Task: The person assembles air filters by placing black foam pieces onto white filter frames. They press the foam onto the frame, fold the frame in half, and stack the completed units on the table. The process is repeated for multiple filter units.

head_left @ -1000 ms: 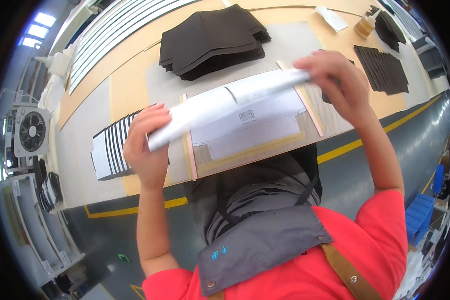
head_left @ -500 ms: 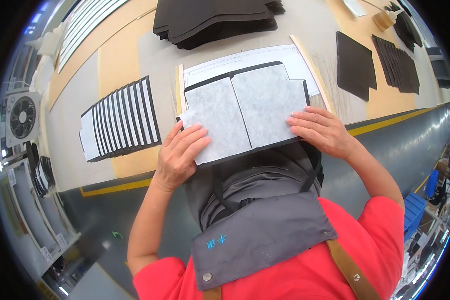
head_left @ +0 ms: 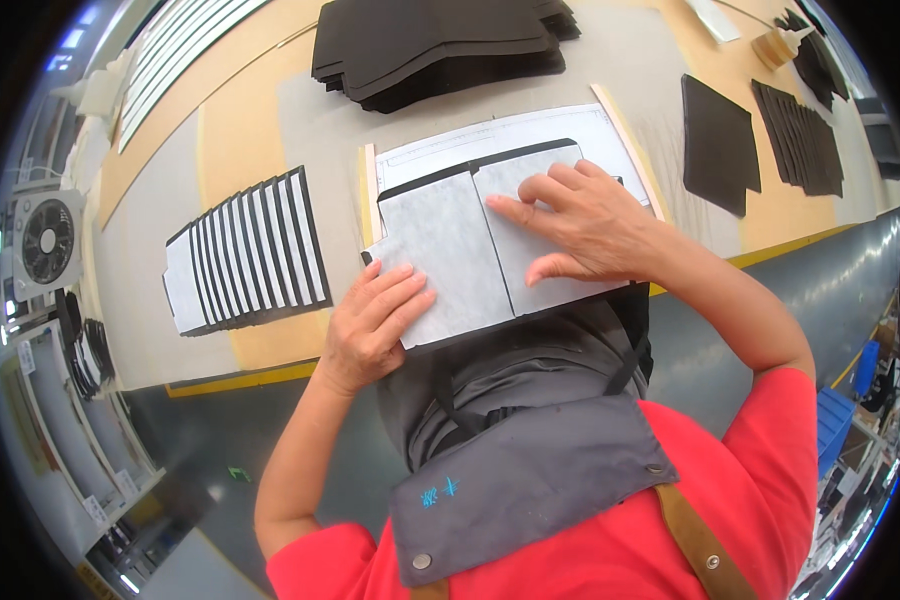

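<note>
A black-edged panel [head_left: 435, 255] with a pale, fibrous white face lies at the table's near edge, a dark seam down its middle. My left hand [head_left: 370, 325] rests on its lower left side, fingers stretched over the white face and the thumb out of sight. Over the right half, my right hand [head_left: 590, 225] is open, its index fingertip near the seam and its thumb spread apart below. Part of the panel's right side is hidden by that hand. Under the panel lies a white printed paper sheet [head_left: 430, 143], between two light strips [head_left: 625, 150].
Overlapping white-faced, black-edged pieces [head_left: 250, 255] fan out at the left. Black sheets [head_left: 440, 45] are stacked at the back. More black pieces [head_left: 718, 145] lie right, by an amber bottle [head_left: 778, 48]. A fan [head_left: 45, 238] stands beyond the table's left side.
My right hand has moved from the panel's right edge inward over its right half, its index finger now near the seam. My left hand stays at the left side.
</note>
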